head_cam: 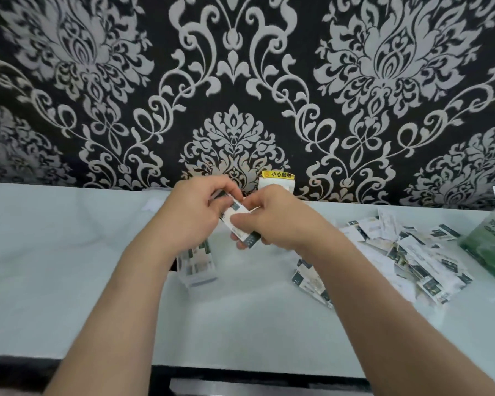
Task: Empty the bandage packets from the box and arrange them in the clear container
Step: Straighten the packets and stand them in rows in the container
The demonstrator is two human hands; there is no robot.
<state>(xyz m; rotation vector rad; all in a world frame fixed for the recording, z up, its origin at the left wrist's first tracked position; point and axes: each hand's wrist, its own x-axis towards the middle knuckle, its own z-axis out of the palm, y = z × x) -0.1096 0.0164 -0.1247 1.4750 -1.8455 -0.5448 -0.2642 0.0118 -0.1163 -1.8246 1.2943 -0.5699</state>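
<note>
soft, even light is falling on the table, leaving shadows faint. motion blur is smearing the left hand, the right hand and the packet stack between them. the wide lens is bowing the wall toward the edges.

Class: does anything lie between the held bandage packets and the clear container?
Nothing visible does. The left hand and right hand hold the bandage packets above the clear container; the left wrist partly hides it.
</note>
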